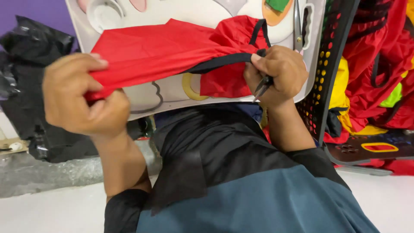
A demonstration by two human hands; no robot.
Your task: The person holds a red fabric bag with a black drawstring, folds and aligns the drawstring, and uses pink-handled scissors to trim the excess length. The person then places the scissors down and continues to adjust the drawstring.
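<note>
Two hands stretch a red cloth over a white surface.

The left hand [79, 97] has its grip clamped on the near left end of the red cloth [159, 51]. The right hand [278, 75] pinches the cloth's black strap [220, 63] and holds small black snips [262, 86] closed in its fist. The cloth lies taut across the white surface [172, 92]. At the right, a black perforated basket [327, 64] holds more red fabric [384, 56].

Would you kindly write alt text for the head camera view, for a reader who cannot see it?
Two bare hands stretch a red fabric piece over a white tray: the left hand bunches one end, while the right hand pinches its black trim and holds small dark snips. More red fabric fills a black perforated basket at right.
</note>
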